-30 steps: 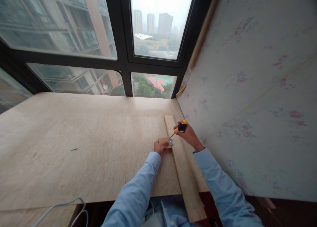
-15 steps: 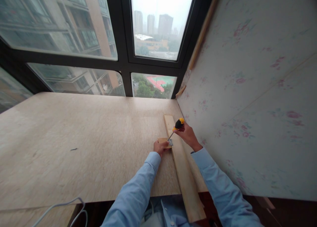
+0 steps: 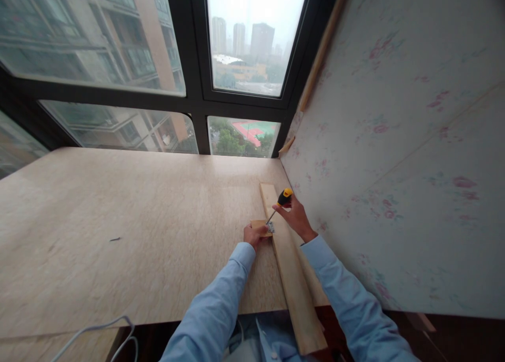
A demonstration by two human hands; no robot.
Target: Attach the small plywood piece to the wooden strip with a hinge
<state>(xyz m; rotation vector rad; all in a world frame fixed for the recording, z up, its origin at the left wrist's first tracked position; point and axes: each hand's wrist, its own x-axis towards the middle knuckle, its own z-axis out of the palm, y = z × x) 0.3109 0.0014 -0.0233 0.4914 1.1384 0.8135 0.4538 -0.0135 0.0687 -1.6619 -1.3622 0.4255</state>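
Observation:
My right hand (image 3: 294, 216) is closed on a screwdriver (image 3: 284, 196) with a black and yellow handle. The screwdriver slants down to the left, its tip at a small metal hinge (image 3: 271, 227). That hinge lies where a small wooden block (image 3: 258, 224) meets the left edge of a long wooden board (image 3: 292, 267). Gripping the small block from the left is my left hand (image 3: 254, 235), its thumb close to the hinge. Whether a screw sits under the tip is too small to make out.
The board rests on a beige marbled sill (image 3: 158, 220) and juts past its front edge. A small dark metal piece (image 3: 114, 239) lies to the left. A white cable (image 3: 98, 326) loops at the lower left. A floral wall (image 3: 414, 167) rises on the right, windows behind.
The right hand and screwdriver handle have shifted very slightly, with the tip still at the hinge. The left hand keeps its hold on the block. The whole view has moved a little.

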